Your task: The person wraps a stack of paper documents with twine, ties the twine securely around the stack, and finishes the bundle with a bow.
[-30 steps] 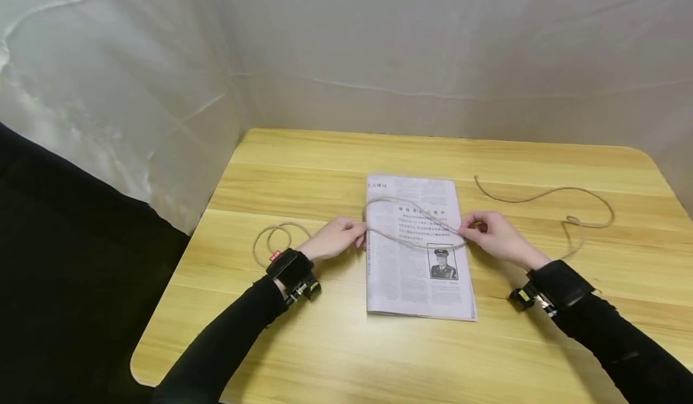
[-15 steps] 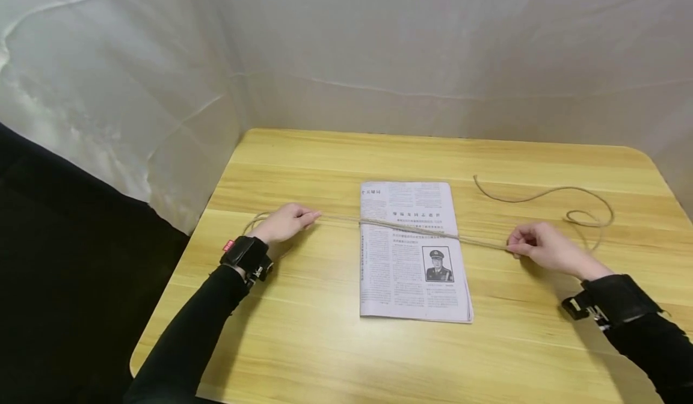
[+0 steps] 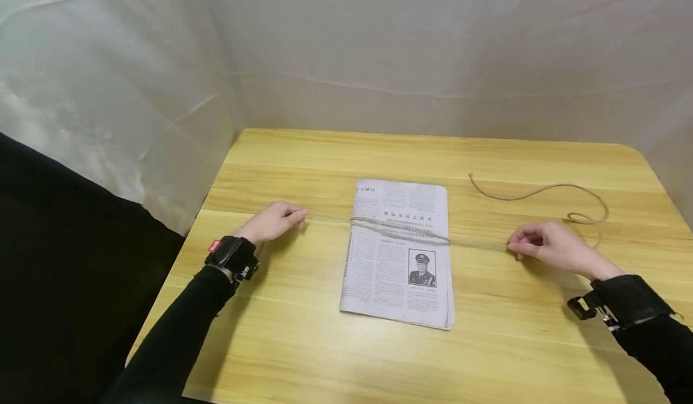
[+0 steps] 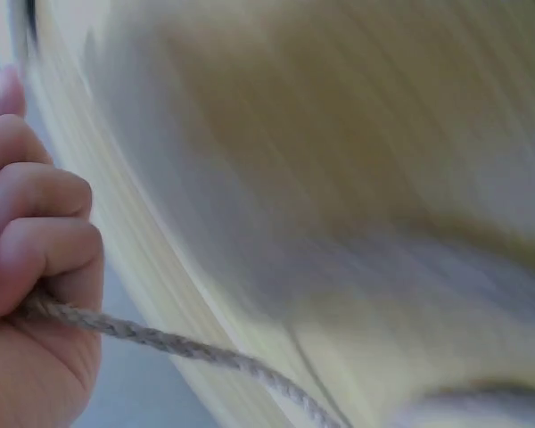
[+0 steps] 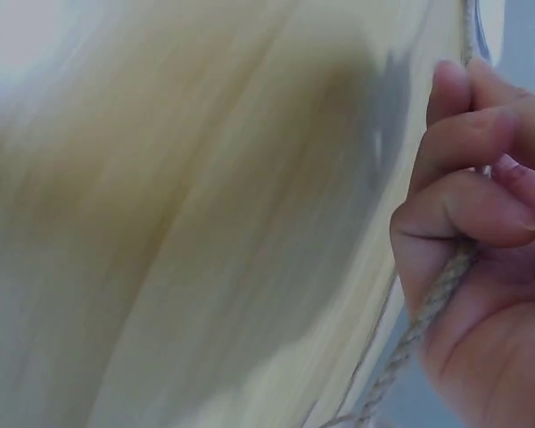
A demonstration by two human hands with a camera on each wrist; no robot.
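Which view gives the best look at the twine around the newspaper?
The head view: the twine crosses the newspaper in a taut line between the left hand and the right hand, its spare end curling on the table. Each wrist view shows only a short braided stretch running out of curled fingers, against blur.

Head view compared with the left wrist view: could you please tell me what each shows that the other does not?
Only the head view shows the newspaper, the rope drawn across it, the right hand pinching the rope, the slack end curling on the table, and the white backdrop. Only the left wrist view shows, close up, the fingers curled round the twisted strand. Both show the left hand gripping the rope over the wooden tabletop.
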